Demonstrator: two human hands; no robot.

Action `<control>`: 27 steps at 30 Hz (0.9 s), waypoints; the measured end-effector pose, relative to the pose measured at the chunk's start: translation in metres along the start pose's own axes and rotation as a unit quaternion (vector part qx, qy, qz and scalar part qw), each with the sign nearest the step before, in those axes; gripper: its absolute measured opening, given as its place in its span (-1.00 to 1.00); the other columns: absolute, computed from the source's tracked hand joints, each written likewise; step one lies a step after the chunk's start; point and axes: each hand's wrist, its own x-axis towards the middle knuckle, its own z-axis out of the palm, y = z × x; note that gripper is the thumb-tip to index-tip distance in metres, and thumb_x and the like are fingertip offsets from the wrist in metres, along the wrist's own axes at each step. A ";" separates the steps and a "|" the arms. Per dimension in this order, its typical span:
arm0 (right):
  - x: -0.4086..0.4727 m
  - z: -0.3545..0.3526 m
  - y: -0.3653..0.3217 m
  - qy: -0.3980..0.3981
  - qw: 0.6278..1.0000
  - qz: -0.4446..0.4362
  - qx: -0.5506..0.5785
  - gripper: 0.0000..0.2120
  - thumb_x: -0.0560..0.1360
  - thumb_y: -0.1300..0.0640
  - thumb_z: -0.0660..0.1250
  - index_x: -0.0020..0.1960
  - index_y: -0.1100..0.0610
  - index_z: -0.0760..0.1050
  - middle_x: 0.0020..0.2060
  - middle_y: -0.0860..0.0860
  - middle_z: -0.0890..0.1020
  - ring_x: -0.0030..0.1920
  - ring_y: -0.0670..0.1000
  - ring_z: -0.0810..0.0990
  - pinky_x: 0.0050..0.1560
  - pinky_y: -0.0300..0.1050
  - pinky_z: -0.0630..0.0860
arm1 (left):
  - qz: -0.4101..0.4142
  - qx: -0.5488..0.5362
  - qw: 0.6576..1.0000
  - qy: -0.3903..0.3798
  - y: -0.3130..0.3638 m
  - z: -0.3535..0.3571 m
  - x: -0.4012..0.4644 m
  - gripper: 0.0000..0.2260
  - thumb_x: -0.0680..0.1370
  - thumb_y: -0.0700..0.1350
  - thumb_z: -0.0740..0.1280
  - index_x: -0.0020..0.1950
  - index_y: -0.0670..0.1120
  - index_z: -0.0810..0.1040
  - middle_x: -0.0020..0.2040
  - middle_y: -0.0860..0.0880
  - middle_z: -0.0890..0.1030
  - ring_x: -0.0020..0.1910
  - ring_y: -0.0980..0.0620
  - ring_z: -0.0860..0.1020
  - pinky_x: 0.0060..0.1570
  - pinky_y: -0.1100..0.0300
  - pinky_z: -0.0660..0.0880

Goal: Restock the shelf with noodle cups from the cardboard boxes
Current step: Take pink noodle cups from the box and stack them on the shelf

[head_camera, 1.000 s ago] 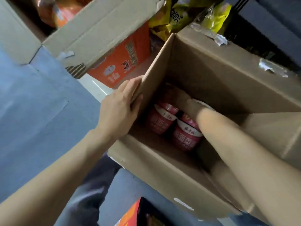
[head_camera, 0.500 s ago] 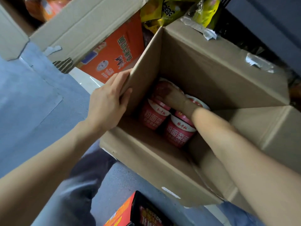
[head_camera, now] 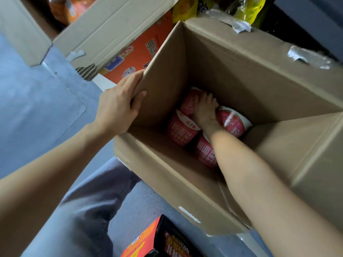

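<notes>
An open cardboard box (head_camera: 241, 64) stands on the floor with several red noodle cups at its bottom. My right hand (head_camera: 204, 112) is deep inside, fingers curled over the lid of the back noodle cup (head_camera: 187, 103). Another cup (head_camera: 182, 132) stands in front of it, one (head_camera: 233, 123) lies tilted to the right, and one (head_camera: 206, 154) is partly under my forearm. My left hand (head_camera: 118, 106) grips the top edge of the box's left wall, thumb inside and fingers outside.
A second open cardboard box flap (head_camera: 111, 32) hangs over an orange carton (head_camera: 137, 54) at the back left. Yellow snack bags (head_camera: 246, 10) lie behind the box. A red-and-black carton (head_camera: 157, 240) sits at the bottom. My trouser leg (head_camera: 83, 210) is over grey floor.
The view has shifted and closed in slightly on the box. My right hand has settled lower among the cups, and the right-hand cup now tilts. My left hand keeps its grip on the wall.
</notes>
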 end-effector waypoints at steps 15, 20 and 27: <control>0.001 0.004 0.001 0.008 0.994 -0.024 -0.106 -0.53 0.59 0.10 0.11 0.48 0.12 0.15 0.39 0.30 0.27 0.37 0.32 0.27 0.36 0.34 0.15 | 0.031 -0.043 0.998 0.015 0.004 0.005 -0.003 -0.63 0.56 -0.13 0.24 0.37 -0.13 0.41 0.19 -0.13 0.58 0.02 -0.20 0.58 -0.14 -0.04 0.54; 0.004 0.003 0.002 -0.018 0.993 -0.053 -0.104 -0.37 0.58 -0.02 0.19 0.54 0.11 0.01 0.45 0.28 0.15 0.39 0.32 0.22 0.36 0.27 0.16 | 0.039 -0.037 0.998 0.010 0.013 0.009 -0.010 -0.63 0.57 -0.12 0.24 0.38 -0.12 0.38 0.13 -0.12 0.59 -0.05 -0.17 0.58 -0.22 0.06 0.50; 0.007 -0.001 0.027 0.056 0.918 -0.217 -0.327 -0.30 0.54 -0.02 0.25 0.55 -0.02 -0.06 0.53 0.11 0.05 0.51 0.19 0.08 0.45 0.08 0.10 | 0.041 -0.034 0.998 0.015 0.015 0.009 -0.011 -0.63 0.57 -0.12 0.22 0.38 -0.11 0.38 0.12 -0.11 0.59 -0.07 -0.16 0.58 -0.26 0.07 0.49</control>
